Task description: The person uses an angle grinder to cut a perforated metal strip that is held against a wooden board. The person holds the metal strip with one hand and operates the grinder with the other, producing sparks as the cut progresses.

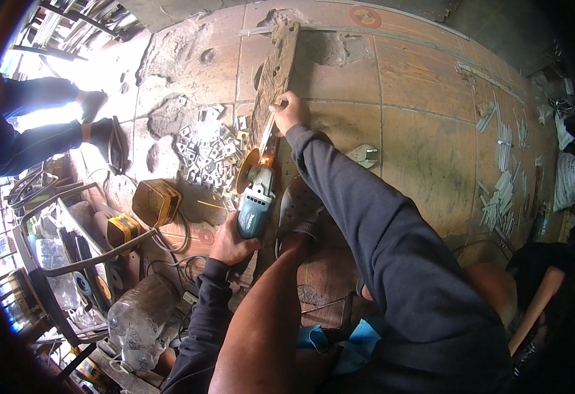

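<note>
My left hand (230, 241) is wrapped round the rear of a teal angle grinder (255, 211). An orange glow shows beside its yellowish-brown disc (246, 172), at the near end of a thin metal strip (268, 134). My right hand (291, 113) pinches that strip over a worn wooden plank (279, 62), which lies lengthwise on the floor. A dark clog (299, 205) on my foot stands just right of the grinder, partly covering the plank's near end. Small cut metal pieces (210, 150) lie heaped left of the disc.
A locking plier (364, 155) lies under my right forearm. Cut metal strips (503, 197) are scattered at the right. Yellow containers (158, 203), cables and a clear plastic jug (142, 323) crowd the left. Another person's legs (44, 134) stand far left; another person's arm (538, 308) shows lower right.
</note>
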A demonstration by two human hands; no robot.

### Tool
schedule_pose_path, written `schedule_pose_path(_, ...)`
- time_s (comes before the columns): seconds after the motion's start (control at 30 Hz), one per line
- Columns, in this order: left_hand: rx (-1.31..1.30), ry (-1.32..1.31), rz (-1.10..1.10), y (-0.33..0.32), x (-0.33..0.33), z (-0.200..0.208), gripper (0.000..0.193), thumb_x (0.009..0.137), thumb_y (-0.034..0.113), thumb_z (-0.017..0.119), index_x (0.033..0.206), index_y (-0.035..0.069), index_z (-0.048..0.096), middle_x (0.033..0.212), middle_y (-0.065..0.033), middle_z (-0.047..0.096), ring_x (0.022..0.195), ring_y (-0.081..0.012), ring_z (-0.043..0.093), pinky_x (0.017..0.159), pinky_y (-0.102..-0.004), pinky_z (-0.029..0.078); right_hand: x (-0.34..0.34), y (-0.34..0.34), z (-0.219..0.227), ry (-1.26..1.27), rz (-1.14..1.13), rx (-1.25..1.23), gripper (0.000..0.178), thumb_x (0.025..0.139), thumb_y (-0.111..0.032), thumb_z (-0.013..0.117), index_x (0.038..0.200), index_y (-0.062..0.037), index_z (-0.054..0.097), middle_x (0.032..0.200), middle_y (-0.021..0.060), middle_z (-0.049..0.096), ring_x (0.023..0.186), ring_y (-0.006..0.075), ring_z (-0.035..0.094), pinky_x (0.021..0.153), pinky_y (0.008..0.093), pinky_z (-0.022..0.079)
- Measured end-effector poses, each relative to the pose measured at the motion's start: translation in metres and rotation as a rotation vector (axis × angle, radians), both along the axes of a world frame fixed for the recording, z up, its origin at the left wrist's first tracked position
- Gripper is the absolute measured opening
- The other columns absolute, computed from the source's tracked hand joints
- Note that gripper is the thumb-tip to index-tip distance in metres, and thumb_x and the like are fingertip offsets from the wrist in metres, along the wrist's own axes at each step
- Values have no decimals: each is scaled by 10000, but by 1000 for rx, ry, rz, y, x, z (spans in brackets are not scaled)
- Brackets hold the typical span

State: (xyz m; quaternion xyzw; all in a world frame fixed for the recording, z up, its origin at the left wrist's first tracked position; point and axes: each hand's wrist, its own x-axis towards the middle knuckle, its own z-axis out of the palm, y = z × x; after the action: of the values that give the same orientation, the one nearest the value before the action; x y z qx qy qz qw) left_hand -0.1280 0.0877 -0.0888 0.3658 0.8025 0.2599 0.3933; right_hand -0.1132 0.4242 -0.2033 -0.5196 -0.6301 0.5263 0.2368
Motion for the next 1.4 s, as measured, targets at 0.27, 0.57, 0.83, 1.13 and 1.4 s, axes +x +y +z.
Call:
schedule_pose_path(0.27,40,-22,5,2,1,0,720,675,215,897,1300,-53,658,1099,-151,758,967,-219,710,915,-390,561,2,0,5,1,3,-23,283,950,-167,812,1186,-82,680,1082,154,747,837,310,778,526,459,680)
schedule_pose_path(0.57,25,-5,11,1,-1,-5,680,676,224,888,1271,-25,670,1066,-128,755,947,-222,707,897,-387,563,2,0,6,8,10,-16,293,945,-163,814,1186,-71,676,1097,165,745,859,320,780,540,472,688)
schedule_pose_path(0.83,10,22,-12,6,-2,0,676,673,248,894,1251,-26,676,1030,-133,751,922,-237,706,882,-394,562,3,-1,7,1,5,-21,300,947,-170,815,1190,-67,673,1111,168,746,856,314,779,538,463,687)
schedule_pose_path(1.13,35,7,-10,9,0,1,690,671,246,894,1257,-39,667,1044,-155,746,942,-252,707,890,-402,562,3,0,4,0,12,-10,292,949,-180,816,1187,-81,679,1054,141,755,822,287,777,513,435,669)
schedule_pose_path(1.4,-19,12,-24,12,-2,7,693,670,250,894,1257,-37,666,1046,-157,747,941,-254,708,890,-410,564,4,0,7,-29,18,-16,290,949,-192,819,1185,-94,683,1060,143,757,825,287,779,523,438,673)
